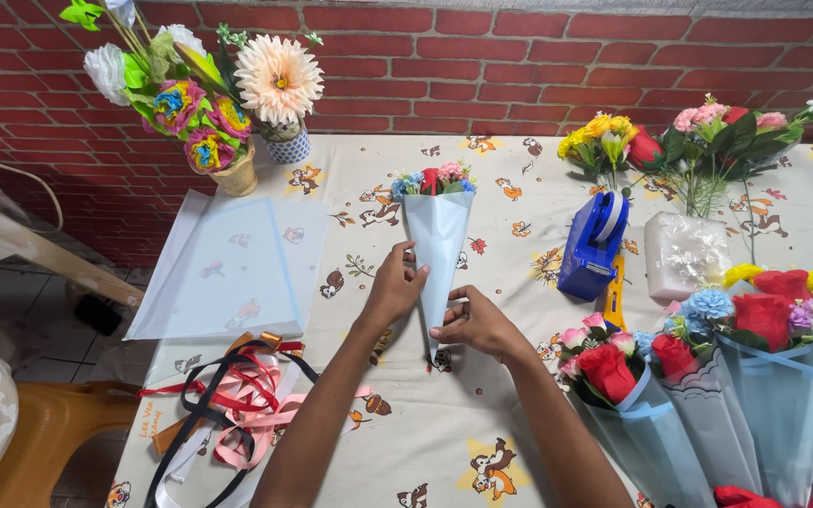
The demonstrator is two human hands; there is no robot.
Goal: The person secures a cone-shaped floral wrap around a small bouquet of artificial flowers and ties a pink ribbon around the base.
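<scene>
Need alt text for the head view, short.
Both hands, left hand and right hand, hold a pale blue paper cone of small flowers on a printed tablecloth. Ribbons lie left, finished bouquets right, a blue tape dispenser behind.

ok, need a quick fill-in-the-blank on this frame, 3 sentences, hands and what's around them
1. Both hands, left hand and right hand, touch a small bouquet wrapped in a pale blue paper ____.
2. The blue tape dispenser lies to the ____ of that bouquet.
3. The loose ribbons lie near the person's ____ arm.

Missing words: cone; right; left
</scene>
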